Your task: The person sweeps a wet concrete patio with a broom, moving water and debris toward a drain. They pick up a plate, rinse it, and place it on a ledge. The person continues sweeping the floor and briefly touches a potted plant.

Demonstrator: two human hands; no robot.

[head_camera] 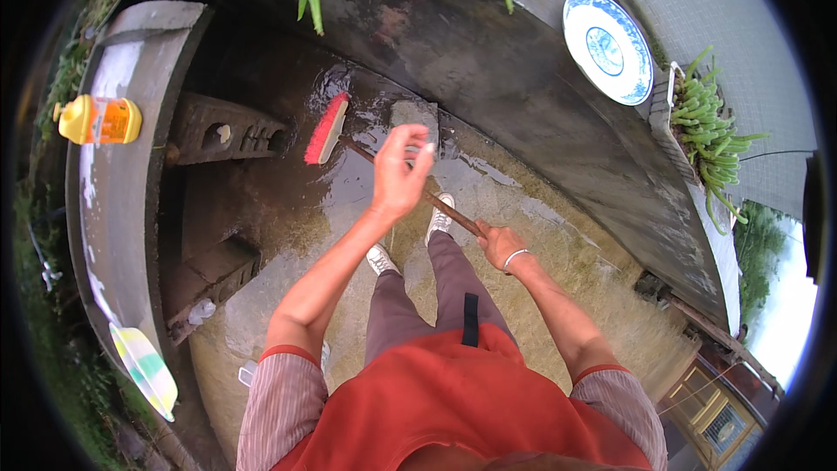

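Note:
A floor brush with red bristles [325, 127] rests on the wet concrete floor [366, 199], its head pointing away from me. My right hand [502, 245] is closed around the upper end of its brown wooden handle [456, 212]. Raised over the middle of that handle, my left hand [400, 173] has its fingers bent and thumb apart, with nothing visible between them. It hides a stretch of the handle and part of a grey concrete block [413, 116] lying beyond.
Low walls flank me. On the left slab [124, 196] stand a yellow bottle [98, 119] and a patterned plastic item [145, 366]. A blue-and-white plate [608, 47] and a succulent planter [709, 134] sit on the right wall. Hollow blocks [225, 131] support the slab.

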